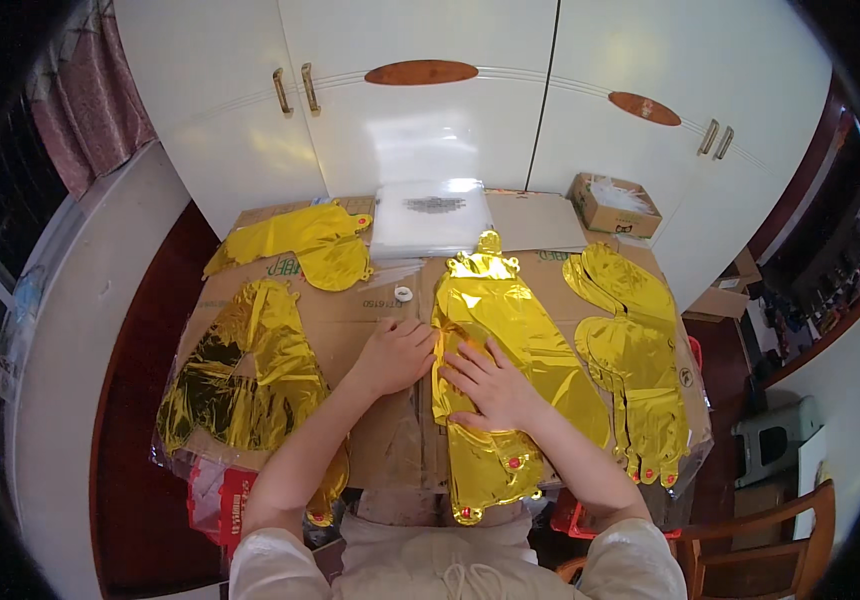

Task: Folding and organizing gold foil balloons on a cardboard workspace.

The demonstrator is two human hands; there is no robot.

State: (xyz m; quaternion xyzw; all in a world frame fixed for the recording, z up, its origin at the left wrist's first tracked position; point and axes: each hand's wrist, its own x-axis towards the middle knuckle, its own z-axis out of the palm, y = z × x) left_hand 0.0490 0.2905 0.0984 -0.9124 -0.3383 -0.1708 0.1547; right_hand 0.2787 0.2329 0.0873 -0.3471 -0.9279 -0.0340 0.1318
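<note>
A flat gold foil balloon lies in the middle of the cardboard-covered table, one part folded over and its lower end near my lap. My left hand is at its left edge with curled fingers that appear to pinch the foil. Flat on the balloon rests my right hand, its fingers spread. To the left, another gold foil sheet reaches down past my left forearm, which hides part of it. Several overlapping gold foil balloons lie at the right, with small red spots at their lower ends.
More gold foil lies at the far left. A stack of clear plastic bags stands at the back by white cabinets, and a small carton at the back right. A white ring sits on the cardboard. A wooden chair is lower right.
</note>
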